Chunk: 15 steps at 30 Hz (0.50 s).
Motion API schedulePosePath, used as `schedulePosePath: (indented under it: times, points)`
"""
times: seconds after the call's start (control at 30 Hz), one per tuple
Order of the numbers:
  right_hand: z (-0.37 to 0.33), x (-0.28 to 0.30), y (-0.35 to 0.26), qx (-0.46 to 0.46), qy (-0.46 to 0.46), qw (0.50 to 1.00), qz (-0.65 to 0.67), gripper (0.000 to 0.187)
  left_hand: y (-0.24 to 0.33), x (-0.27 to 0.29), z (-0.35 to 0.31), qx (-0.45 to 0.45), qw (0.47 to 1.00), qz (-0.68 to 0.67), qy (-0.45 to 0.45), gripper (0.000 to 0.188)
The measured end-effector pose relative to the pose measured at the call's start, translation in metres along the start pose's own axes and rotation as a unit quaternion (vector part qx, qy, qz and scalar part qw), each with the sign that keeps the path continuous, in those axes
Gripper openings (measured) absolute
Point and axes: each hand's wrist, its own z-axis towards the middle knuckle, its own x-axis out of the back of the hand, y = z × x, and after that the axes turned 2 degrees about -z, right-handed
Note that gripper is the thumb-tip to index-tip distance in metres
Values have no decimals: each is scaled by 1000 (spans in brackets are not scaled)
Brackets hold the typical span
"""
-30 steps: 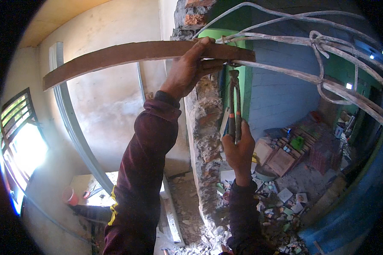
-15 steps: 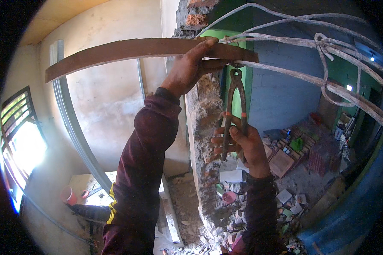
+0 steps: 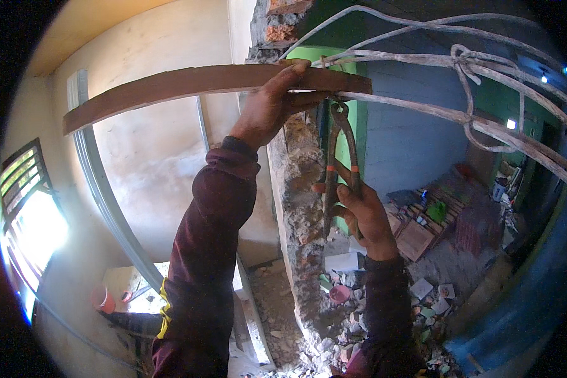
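My left hand (image 3: 272, 104) is raised overhead and grips a long brown wooden plank (image 3: 189, 84) that runs across the top of the broken wall. My right hand (image 3: 359, 214) holds a pair of long-handled pincers (image 3: 339, 157) upright, its jaws up at the plank's underside near the right end. Pale dusty cables (image 3: 460, 66) pass just right of the plank's end and lie against it. Both sleeves are dark maroon.
A rough broken brick wall end (image 3: 299, 208) stands between my arms. Rubble, torn paper and boards (image 3: 416, 252) litter the floor below right. A barred window (image 3: 22, 208) glows at left, a grey metal frame (image 3: 101, 189) leans on the plastered wall, blue wall behind.
My right hand has lifted the pincers from below the plank until the jaws reach its underside. My left hand has kept its hold on the plank.
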Motion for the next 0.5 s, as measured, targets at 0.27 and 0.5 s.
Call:
schedulePosePath:
  times: [0.27,0.5]
  points:
    - [-1,-2,3,16,-9,1000,10,51,0,0,1,0,1000,18,-1,50]
    - [0,-9,9,18,-23,998,47,51,0,2,2,10,1000,16,-8,50]
